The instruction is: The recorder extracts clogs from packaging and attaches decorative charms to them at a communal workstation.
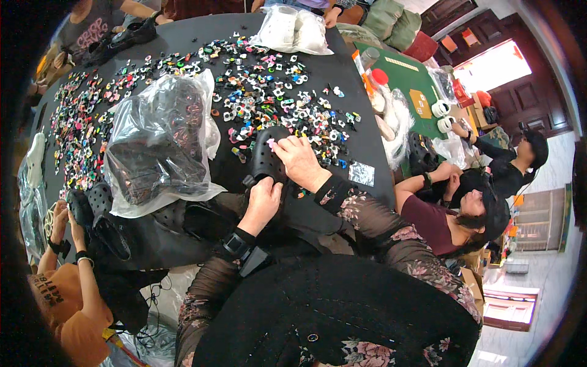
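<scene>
A black perforated clog shoe (267,156) rests on the black table (367,140) in front of me. My left hand (262,202) grips its heel end. My right hand (298,160) lies on the shoe's top, fingertips pinched on a small pinkish charm at the holes. A wide scatter of small colourful charms (263,92) covers the table beyond the shoe. Both forearms wear dark floral sleeves, and a black band sits on my left wrist.
A clear plastic bag of black shoes (156,144) lies left of my hands. A bag of white shoes (290,30) sits at the far edge. Other people work around the table: one at lower left holding a black shoe (82,211), others at right and far left.
</scene>
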Demonstrator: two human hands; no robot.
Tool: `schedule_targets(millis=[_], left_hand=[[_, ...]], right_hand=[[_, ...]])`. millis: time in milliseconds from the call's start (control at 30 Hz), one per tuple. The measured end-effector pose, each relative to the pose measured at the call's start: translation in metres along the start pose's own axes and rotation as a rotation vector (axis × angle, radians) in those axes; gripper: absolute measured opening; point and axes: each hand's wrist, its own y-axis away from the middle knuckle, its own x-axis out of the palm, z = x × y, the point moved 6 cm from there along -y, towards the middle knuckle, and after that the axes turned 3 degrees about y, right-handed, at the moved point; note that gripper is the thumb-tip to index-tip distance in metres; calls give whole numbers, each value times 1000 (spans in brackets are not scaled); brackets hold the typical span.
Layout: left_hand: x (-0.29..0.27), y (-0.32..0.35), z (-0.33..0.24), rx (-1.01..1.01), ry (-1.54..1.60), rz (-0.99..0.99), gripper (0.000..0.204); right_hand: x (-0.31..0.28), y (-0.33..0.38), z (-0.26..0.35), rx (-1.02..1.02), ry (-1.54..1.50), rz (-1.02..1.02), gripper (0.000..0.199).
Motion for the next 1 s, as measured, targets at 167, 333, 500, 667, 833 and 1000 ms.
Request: schedule_targets(millis=[167,333,500,667,833,1000], left_hand=[[1,-1,0,-7,-4,7,29],[1,-1,0,25,-2,3,28],[1,-1,2,2,-7,30,27],[4,-4,0,27,-12,37,25],[3,-5,1,17,-64,25,25],[4,-2,5,-71,-32,30,28]], right_hand=[[4,-1,0,-17,-27,76,33],[10,-4,2,-86,33,106,31],[20,-9,6,-140,36,202,28],[29,-15,8,-223,65,183,19],[33,-16,4,-40,14,173,20],[32,3,-22,261,-335,-6,30]])
